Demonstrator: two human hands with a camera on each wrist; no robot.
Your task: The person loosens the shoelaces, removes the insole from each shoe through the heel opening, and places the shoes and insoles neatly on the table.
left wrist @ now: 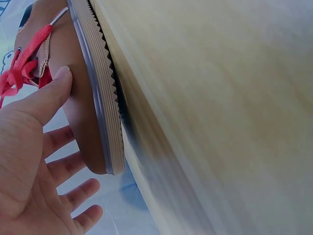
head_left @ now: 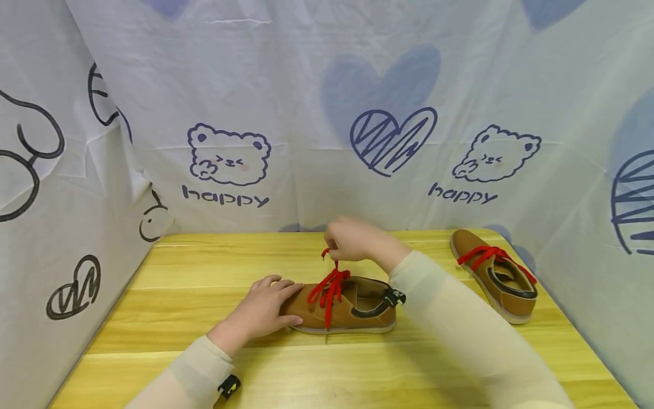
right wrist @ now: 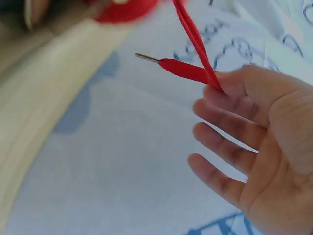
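A brown shoe (head_left: 301, 309) with a dark-lined collar lies on the table, toe to the left. My left hand (head_left: 260, 307) holds its toe, thumb on the near side and fingers over the far side; the left wrist view shows the thumb (left wrist: 51, 95) against the brown upper. Red laces (head_left: 334, 284) are looped in a bow over the tongue, one end hanging down the near side. Above the bow, my right hand (head_left: 352, 241) pinches a red shoelace (right wrist: 195, 44) between thumb and forefinger, pulling it taut upward. Its metal-tipped end sticks out past the fingers, and the other fingers are loosely spread.
A second brown shoe (head_left: 511, 301) with red laces sits at the table's right edge, toe pointing away. The yellow wood-grain table (head_left: 204, 261) is bordered at the back and sides by a white cloth (head_left: 306, 170) printed with hearts and bears.
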